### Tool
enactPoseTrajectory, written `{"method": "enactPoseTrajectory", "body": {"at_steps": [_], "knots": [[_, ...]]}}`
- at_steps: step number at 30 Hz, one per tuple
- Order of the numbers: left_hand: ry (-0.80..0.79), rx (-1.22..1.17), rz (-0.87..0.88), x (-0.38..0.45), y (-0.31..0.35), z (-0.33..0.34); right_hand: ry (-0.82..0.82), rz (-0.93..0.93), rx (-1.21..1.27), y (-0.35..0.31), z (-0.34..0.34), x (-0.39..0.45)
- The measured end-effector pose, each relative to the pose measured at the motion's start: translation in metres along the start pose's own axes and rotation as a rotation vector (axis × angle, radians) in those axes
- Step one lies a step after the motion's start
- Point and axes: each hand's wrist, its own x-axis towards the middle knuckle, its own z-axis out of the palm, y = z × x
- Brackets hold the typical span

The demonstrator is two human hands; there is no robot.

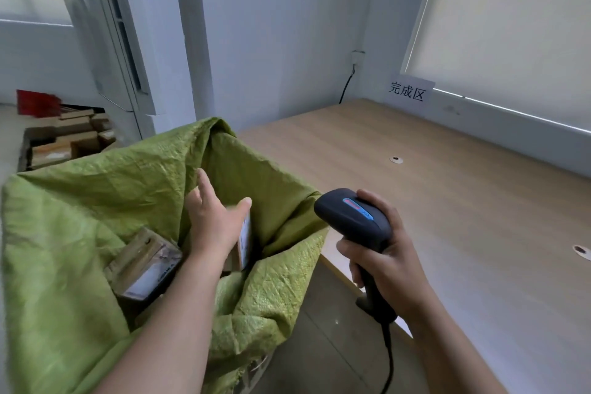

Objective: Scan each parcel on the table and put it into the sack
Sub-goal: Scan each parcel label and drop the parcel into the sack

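Left hand (212, 221), fingers straight, over green woven sack (80, 233) mouth at lower left; small brown cardboard parcel (244, 243) just under its thumb. Right hand (383, 253) grips black handheld scanner (355, 221).

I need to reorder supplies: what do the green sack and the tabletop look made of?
The sack looks like woven plastic fabric, matte, with a fine weave texture and stiff crinkles. The tabletop looks like light wood-grain laminate, smooth and low-sheen; solid wood cannot be ruled out.
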Motion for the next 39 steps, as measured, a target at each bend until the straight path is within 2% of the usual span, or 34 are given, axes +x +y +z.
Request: {"method": "enactPoseTrajectory", "body": {"at_steps": [8, 18, 27, 39], "knots": [[-0.184, 0.002, 0.178, -0.026, 0.018, 0.038, 0.090, 0.056, -0.056, 0.001, -0.031, -0.020], [-0.483, -0.021, 0.339, -0.116, 0.067, 0.115, 0.292, 0.089, -0.143, -0.020, -0.120, -0.099], [-0.663, 0.116, 0.548, -0.252, 0.119, 0.182, 0.442, 0.065, -0.111, -0.046, -0.225, -0.215], [-0.892, 0.062, 0.781, -0.466, 0.179, 0.272, 0.628, 0.036, -0.107, -0.077, -0.363, -0.378]]}}
